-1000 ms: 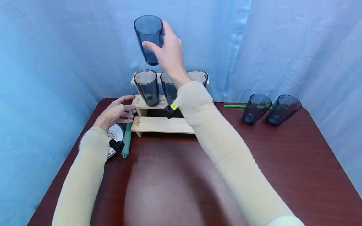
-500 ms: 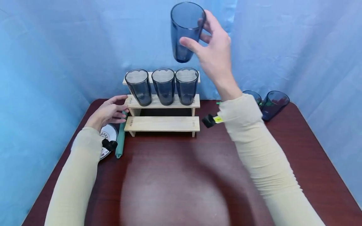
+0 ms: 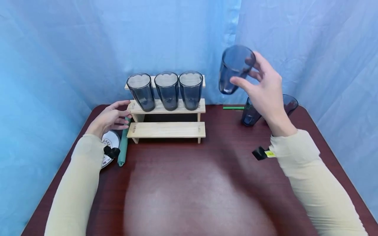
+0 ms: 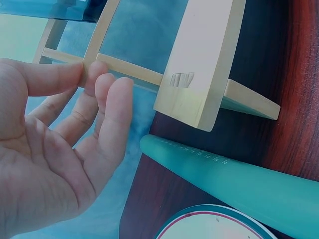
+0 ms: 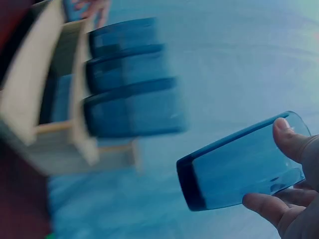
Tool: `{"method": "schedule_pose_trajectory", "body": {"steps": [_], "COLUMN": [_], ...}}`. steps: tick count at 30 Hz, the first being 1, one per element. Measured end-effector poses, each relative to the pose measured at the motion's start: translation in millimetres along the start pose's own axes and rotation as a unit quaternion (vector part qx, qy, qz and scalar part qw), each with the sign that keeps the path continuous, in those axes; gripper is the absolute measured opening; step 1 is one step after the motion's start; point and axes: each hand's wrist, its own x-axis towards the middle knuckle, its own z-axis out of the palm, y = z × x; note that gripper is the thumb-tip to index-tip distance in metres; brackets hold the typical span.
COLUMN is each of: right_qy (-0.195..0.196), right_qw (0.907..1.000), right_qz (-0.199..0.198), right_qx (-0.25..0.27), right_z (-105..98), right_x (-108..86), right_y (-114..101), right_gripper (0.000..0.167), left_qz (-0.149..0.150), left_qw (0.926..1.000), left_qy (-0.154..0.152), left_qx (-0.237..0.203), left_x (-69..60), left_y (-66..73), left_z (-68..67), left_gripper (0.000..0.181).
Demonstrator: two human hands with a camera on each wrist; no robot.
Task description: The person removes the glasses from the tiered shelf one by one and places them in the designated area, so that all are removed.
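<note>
My right hand [image 3: 267, 88] grips a blue-tinted glass [image 3: 233, 70] by its side, thumb in front, in the air right of the wooden rack [image 3: 166, 130]. In the right wrist view the held glass [image 5: 239, 169] has its dark base toward the rack. Three similar glasses [image 3: 141, 95] stand side by side on the rack's middle step. My left hand [image 3: 109, 118] is at that step's left end. In the left wrist view thumb and fingertips of the left hand [image 4: 65, 134] pinch the wood at a corner of the rack [image 4: 192, 64].
Two more glasses [image 3: 250, 114] are at the table's back right, partly behind my right hand and wrist. A green stick [image 3: 233, 108] lies beside them. Left of the rack are a teal roll [image 3: 122, 147] and patterned plates [image 3: 114, 139]. Blue curtains [image 3: 112, 39] surround the table [image 3: 177, 183].
My right hand has carried the glass from above the rack rightward, then lowered it somewhat. The left hand has stayed at the rack's left end. The view has shifted slightly.
</note>
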Motion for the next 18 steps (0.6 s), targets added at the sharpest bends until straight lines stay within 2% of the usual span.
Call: {"method": "schedule_pose_trajectory", "body": {"steps": [4,9,13,18], "right_qy": [-0.014,-0.039,-0.048,-0.053], "right_qw": [0.999,0.9973,0.9959,0.9933], "right_qz": [0.017,0.047,0.071,0.1], "right_qx": [-0.04,-0.04,-0.027,-0.02], "right_z": [-10,-11,-4,3], "right_x": [-25.1,-50.5,-62.9,-71.3], "right_y": [47,94,118,137], "right_gripper": [0.077,0.081,0.082,0.084], "left_qz": [-0.001,-0.001,-0.005,-0.009], "left_qw": [1.0,1.0,1.0,1.0], "left_qy": [0.002,0.001,-0.001,-0.001], "left_qx": [0.002,0.001,0.0,-0.003], "left_x": [-0.9,-0.2,-2.2,-3.2], "left_y": [0.8,0.2,2.2,3.2], "left_z": [0.6,0.4,-1.6,-1.1], "left_gripper": [0.064,0.064,0.064,0.064]}}
